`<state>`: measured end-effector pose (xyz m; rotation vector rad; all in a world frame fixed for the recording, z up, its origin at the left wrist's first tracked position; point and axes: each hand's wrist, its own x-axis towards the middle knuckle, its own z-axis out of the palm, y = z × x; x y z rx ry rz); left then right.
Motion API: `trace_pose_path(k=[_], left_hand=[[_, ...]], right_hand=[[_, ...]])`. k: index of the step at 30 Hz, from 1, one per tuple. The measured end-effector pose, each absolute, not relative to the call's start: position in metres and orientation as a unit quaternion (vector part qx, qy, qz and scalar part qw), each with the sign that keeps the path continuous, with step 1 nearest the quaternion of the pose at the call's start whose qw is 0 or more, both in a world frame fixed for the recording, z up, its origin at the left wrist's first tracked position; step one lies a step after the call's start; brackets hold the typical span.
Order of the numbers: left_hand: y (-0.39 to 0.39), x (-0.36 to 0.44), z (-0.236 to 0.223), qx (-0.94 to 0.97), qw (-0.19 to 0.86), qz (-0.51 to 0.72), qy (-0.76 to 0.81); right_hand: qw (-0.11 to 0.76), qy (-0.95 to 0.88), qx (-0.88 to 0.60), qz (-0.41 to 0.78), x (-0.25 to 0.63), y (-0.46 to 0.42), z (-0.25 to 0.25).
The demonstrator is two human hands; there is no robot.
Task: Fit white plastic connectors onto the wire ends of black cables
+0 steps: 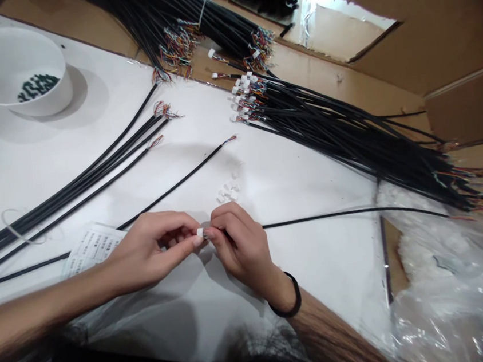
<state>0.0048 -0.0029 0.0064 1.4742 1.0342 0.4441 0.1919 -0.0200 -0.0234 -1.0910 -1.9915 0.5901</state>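
1. A white connector (199,231) is pinched between thumb and fingers of the left hand (149,248), over the desk (329,275), well in from its right edge.
2. Thin wires (206,235) beside the connector are pinched narrowly by the fingers of the right hand (244,247); from behind that hand, a black cable (314,218) is seen to run past the desk's right edge.
3. The connector is judged light, stiff and small enough to slip; it is best taken by its sides.
4. The wires are judged soft and easily bent, so best gripped close to their ends; the cable is judged springy, best steadied by its jacket.
5. A label (90,246) is seen beyond the left forearm, toward the desk's left edge; its small dark print cannot be read. No brand can be made out.
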Motion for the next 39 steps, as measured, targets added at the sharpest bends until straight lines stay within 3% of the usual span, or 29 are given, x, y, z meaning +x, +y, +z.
trace_pose_path(k=[10, 21, 39], left_hand=[[-0.004, 0.004, 0.006, 0.649, 0.589, 0.180, 0.447], [0.002, 0.004, 0.006, 0.479, 0.733, 0.183, 0.447], [0.005, 0.005, 0.010, 0.456, 0.729, 0.179, 0.477]], right_hand=[[0.379, -0.784, -0.430, 0.238, 0.192, -0.022, -0.024], [0.384, -0.752, -0.424, 0.327, 0.195, -0.019, -0.018], [0.334, -0.741, -0.442, 0.380, 0.197, -0.018, -0.013]])
